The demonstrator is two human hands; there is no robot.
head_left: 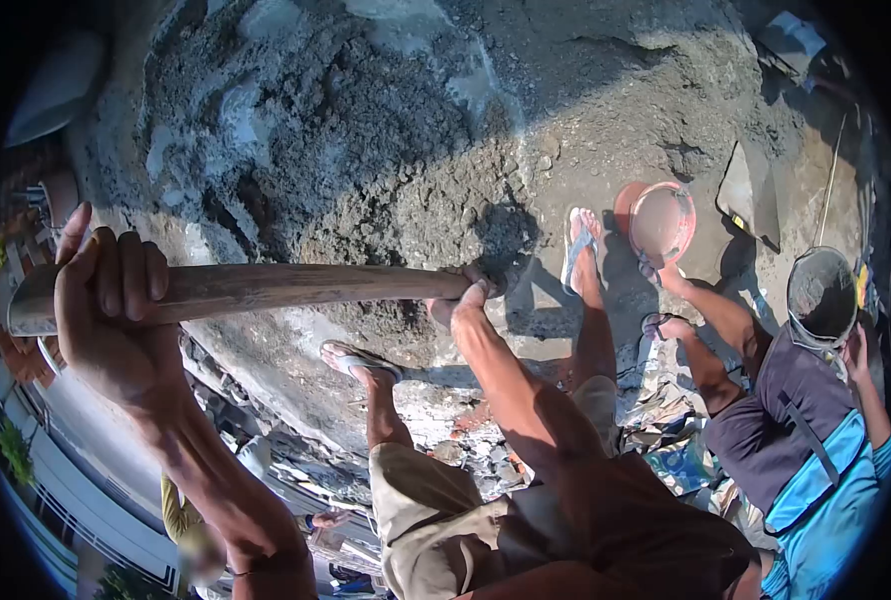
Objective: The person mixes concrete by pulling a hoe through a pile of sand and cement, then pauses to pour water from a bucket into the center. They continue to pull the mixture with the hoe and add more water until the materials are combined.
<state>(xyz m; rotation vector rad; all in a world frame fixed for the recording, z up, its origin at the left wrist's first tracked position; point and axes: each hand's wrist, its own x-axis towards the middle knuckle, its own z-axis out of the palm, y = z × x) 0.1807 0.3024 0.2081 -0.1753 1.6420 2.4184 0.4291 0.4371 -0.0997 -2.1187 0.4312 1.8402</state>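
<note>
- Step in hand, by my judgement: working the grey heap [366, 140] of wet mix with a long tool, mid-stroke.
- Wooden handle [266, 287] lies level across the view, above the heap's near edge. Its working end is lost in shadow by the right hand, so I cannot tell the blade.
- Left hand [111, 300] is wrapped around the butt end, fingers curled over the top.
- Right hand [461, 300] is clenched around the handle lower down, close to the heap.
- Next move, I judge, calls for a firm pull through heavy mix, keeping clear of the sandalled feet [358, 360] just beside the heap.
- Count: one handle, two hands on it, one heap, one orange basin [663, 222], one grey bucket [822, 297].
- Count of others: one crouching co-worker [806, 440] holding the bucket, and one more person [191, 520] lower down.
</note>
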